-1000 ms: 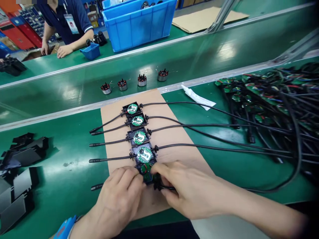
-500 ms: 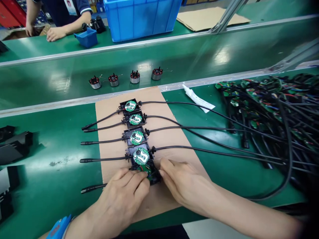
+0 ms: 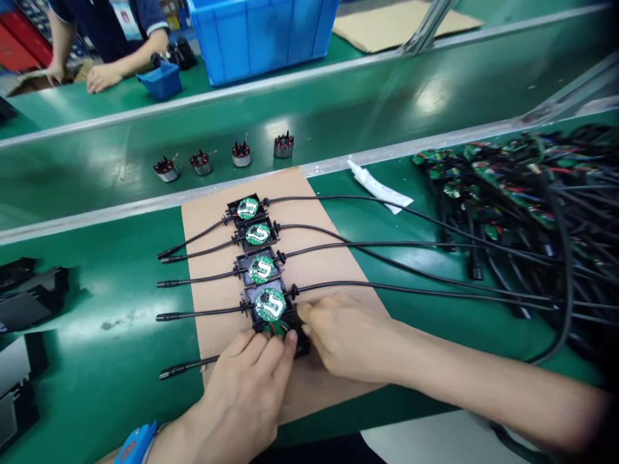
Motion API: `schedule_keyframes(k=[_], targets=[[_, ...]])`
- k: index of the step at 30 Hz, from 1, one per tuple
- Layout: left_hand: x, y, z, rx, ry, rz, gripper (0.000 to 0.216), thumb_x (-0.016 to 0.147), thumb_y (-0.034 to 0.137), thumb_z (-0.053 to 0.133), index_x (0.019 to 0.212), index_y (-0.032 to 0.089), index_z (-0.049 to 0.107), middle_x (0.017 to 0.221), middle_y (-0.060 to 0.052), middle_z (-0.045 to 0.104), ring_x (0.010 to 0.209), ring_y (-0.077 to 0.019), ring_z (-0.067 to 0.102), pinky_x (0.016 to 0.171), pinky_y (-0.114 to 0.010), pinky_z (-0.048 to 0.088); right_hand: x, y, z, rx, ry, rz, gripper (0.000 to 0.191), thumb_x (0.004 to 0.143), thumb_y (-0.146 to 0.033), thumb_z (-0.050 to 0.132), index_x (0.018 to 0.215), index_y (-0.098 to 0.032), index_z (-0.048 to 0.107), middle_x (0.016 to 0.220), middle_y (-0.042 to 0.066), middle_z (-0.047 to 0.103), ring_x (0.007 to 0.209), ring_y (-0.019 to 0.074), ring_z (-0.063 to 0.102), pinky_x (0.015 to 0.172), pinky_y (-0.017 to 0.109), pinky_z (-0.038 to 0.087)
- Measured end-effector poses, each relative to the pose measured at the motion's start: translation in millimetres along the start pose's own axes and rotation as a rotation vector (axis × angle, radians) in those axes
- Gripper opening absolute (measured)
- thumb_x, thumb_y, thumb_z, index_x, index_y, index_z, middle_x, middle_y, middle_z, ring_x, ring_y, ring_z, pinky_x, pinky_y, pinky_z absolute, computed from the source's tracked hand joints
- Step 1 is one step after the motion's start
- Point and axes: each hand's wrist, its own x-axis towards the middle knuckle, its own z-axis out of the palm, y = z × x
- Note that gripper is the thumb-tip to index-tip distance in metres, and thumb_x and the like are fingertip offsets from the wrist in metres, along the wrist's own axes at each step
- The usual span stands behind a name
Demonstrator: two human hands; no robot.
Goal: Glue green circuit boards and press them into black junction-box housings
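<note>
A column of black plastic housings [image 3: 252, 261], each with a round green circuit board [image 3: 270, 304] and cables out both sides, lies on a cardboard sheet [image 3: 319, 380]. My left hand [image 3: 249, 386] is closed over the nearest housing [image 3: 302, 347], fingertips pressed at its left part and board. Part of that green board [image 3: 275, 327] shows past my fingers. At the housing's right end my right hand [image 3: 341, 332] is closed in a pinch; its fingertips hide whatever is between them. A short black cable [image 3: 186, 368] with a plug end runs out left from under my left hand.
Several motor stators [image 3: 241, 154] stand on the ledge behind. A white tube [image 3: 380, 187] lies right of the cardboard, before a heap of wired boards and cables [image 3: 522, 193]. Black housing parts [image 3: 33, 296] sit at left. Across the bench are a blue crate [image 3: 265, 38] and a person's hand [image 3: 104, 77].
My right hand has shifted slightly up and left along the housing's right end, its fingers curled more. My left thumb now presses by the board. The camera view has tilted a little.
</note>
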Motion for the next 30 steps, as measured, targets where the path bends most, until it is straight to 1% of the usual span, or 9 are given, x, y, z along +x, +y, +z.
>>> schedule_keyframes(k=[4,7,11,14,16,19,21,24,30], targets=[[-0.9,-0.1,1.4,0.022,0.025,-0.039,0.07,0.07,0.012,0.046,0.139,0.005,0.039,0.097,-0.009,0.062,0.084,-0.0231,0.052,0.088,-0.04,0.037,-9.5,8.6,16.2,-0.045,0.252,-0.081,0.015,0.086,-0.016,0.046,0.089,-0.015,0.06,0.083,0.009,0.065,0.071,0.0213,0.058,0.062,0.032,0.04],[1.7,4.9,3.0,0.039,0.023,-0.059,0.069,0.071,0.012,0.048,0.138,0.002,0.04,0.094,-0.009,0.062,0.082,-0.0235,0.05,0.084,-0.04,0.037,-9.3,14.0,36.9,-0.088,0.477,-0.248,0.021,0.086,-0.007,0.041,0.083,-0.014,0.06,0.081,0.008,0.061,0.074,0.0199,0.052,0.066,0.032,0.042],[2.7,11.0,4.6,0.052,0.022,-0.058,0.067,0.071,0.011,0.049,0.137,-0.001,0.042,0.097,-0.009,0.063,0.087,-0.0247,0.051,0.085,-0.04,0.036,-9.4,16.2,51.6,-0.087,0.603,-0.367,0.031,0.087,-0.003,0.035,0.07,-0.015,0.059,0.07,0.007,0.055,0.067,0.0185,0.043,0.062,0.03,0.04],[-2.4,7.5,-0.2,-0.012,0.11,-0.031,0.056,0.076,0.014,0.05,0.131,0.003,0.049,0.098,-0.009,0.063,0.09,-0.0249,0.052,0.087,-0.041,0.036,-12.9,19.7,39.4,0.012,0.558,-0.367,0.028,0.086,-0.006,0.038,0.07,-0.016,0.059,0.07,0.005,0.054,0.067,0.0176,0.043,0.062,0.03,0.04],[-6.8,-2.9,-6.8,-0.139,0.229,-0.009,0.045,0.081,0.011,0.047,0.126,0.008,0.053,0.099,-0.008,0.063,0.089,-0.0218,0.053,0.084,-0.038,0.038,-11.2,26.1,25.8,0.065,0.53,-0.361,0.024,0.087,-0.007,0.041,0.08,-0.017,0.062,0.076,0.006,0.058,0.073,0.0183,0.046,0.067,0.031,0.041],[-9.8,-30.6,-14.7,-0.171,0.364,-0.152,0.034,0.087,0.006,0.044,0.118,0.014,0.056,0.105,-0.01,0.061,0.094,-0.0223,0.053,0.078,-0.037,0.04,1.5,39.6,13.4,0.038,0.593,-0.299,0.021,0.089,-0.012,0.045,0.101,-0.015,0.062,0.09,0.009,0.062,0.086,0.0219,0.049,0.078,0.037,0.043],[-9.7,-50.6,-15.8,-0.105,0.314,-0.287,0.02,0.09,0.011,0.046,0.105,0.015,0.059,0.103,-0.011,0.061,0.094,-0.0255,0.053,0.074,-0.038,0.043,10.2,46.4,13.3,0.028,0.623,-0.271,0.016,0.09,-0.015,0.048,0.1,-0.014,0.06,0.09,0.01,0.062,0.087,0.0226,0.05,0.079,0.039,0.044],[-12.6,-68.1,-15.8,-0.172,0.226,-0.312,0.015,0.094,0.017,0.044,0.092,0.017,0.058,0.089,-0.007,0.062,0.081,-0.0217,0.057,0.067,-0.034,0.047,6.9,44.9,14.5,0.091,0.589,-0.268,0.016,0.092,-0.011,0.041,0.093,-0.015,0.057,0.086,0.008,0.06,0.082,0.0192,0.053,0.074,0.033,0.045],[-22.0,-60.8,-26.5,-0.283,0.255,-0.271,0.017,0.098,0.021,0.041,0.104,0.02,0.057,0.077,0.0,0.061,0.058,-0.0137,0.061,0.049,-0.024,0.046,-31.6,13.8,-15.5,-0.035,0.323,-0.279,0.02,0.081,-0.005,0.042,0.085,-0.019,0.055,0.077,0.003,0.058,0.067,0.0174,0.054,0.055,0.029,0.035]])
